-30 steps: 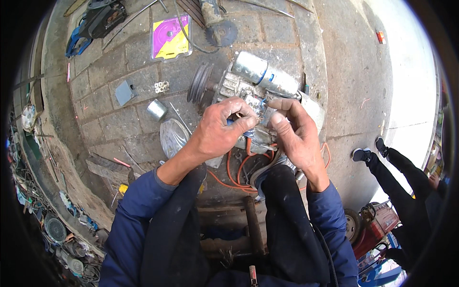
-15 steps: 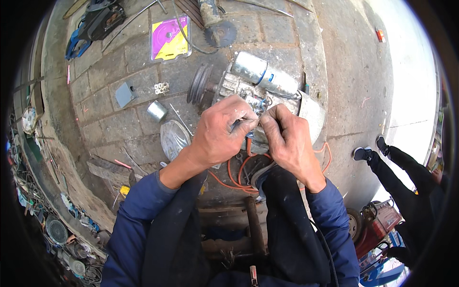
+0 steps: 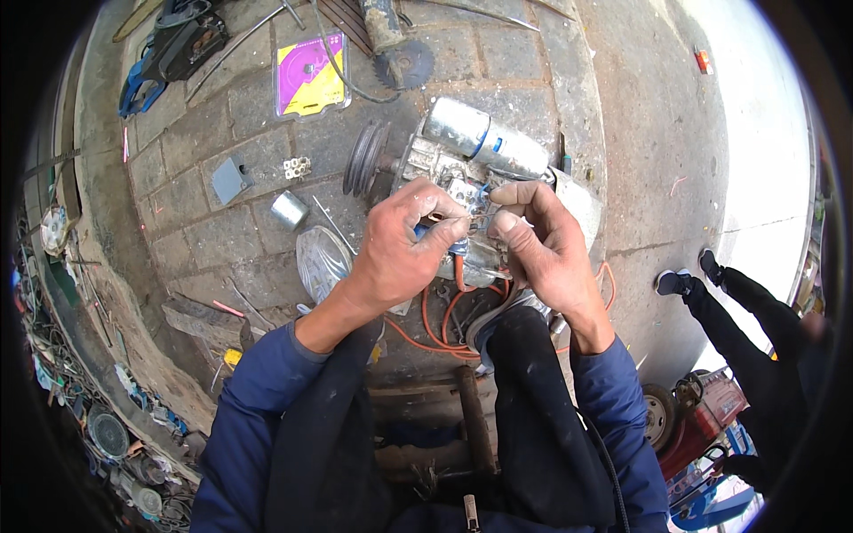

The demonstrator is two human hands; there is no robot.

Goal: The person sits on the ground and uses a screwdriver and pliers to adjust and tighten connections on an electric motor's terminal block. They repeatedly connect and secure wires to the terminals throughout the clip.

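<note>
My left hand [image 3: 400, 253] is closed, pinching a thin bare wire [image 3: 480, 216] between thumb and forefinger. My right hand [image 3: 551, 266] is curled around the wire's other side, its finger detail partly hidden. Both are over a dusty metal electric motor [image 3: 577, 209], beside its small terminal area [image 3: 464, 188] with blue parts. The motor carries silver cylinders [image 3: 458, 124] with blue bands on top and a dark grooved pulley [image 3: 360, 160] at its left. An orange cable [image 3: 459, 271] drops from below my hands.
Around the motor lie a circular blade [image 3: 404, 64], a purple-yellow packaged disc [image 3: 309, 75], a grey plate [image 3: 228, 182], a connector block [image 3: 297, 167], a silver cylinder [image 3: 289, 209] and a chainsaw [image 3: 178, 44]. Scrap [image 3: 107, 426] lines the left; another person's dark-clad legs [image 3: 737, 346] are at right.
My hands drew together at the wire half a second ago; since then my right hand has shifted slightly right and its fingers have risen, parting from my left.
</note>
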